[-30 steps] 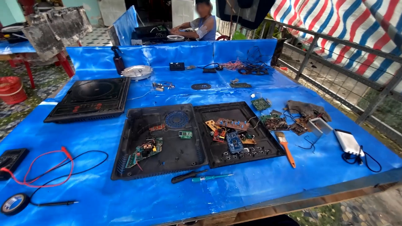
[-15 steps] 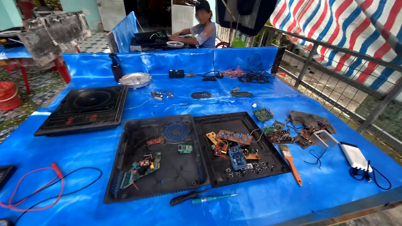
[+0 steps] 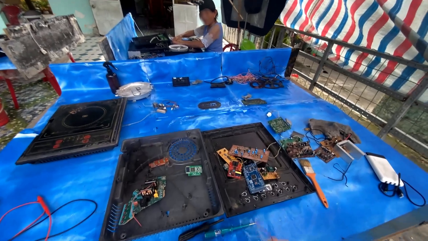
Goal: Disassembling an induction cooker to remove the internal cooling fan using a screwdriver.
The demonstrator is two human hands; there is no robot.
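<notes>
Neither of my hands is in view. Two black plastic casing halves lie open side by side on the blue tarp table. The left half (image 3: 189, 203) holds a green circuit board (image 3: 141, 199), a round blue grille (image 3: 182, 150) and two small boards. In the right half (image 3: 249, 129) lie several circuit boards, among them a blue one (image 3: 253, 176). A black-handled screwdriver (image 3: 200, 229) and a teal tester screwdriver (image 3: 229, 230) lie at the near edge.
A black induction cooktop (image 3: 78, 129) sits at the left. An orange-handled brush (image 3: 314, 180), loose boards (image 3: 298, 149) and a white power bank (image 3: 383, 169) lie at the right. Red and black probe leads (image 3: 44, 214) trail at lower left. Another person (image 3: 207, 31) works at a far table.
The view has moved forward and to the right over the table; the meter and tape roll at lower left have dropped out of frame. Nothing on the table has moved.
</notes>
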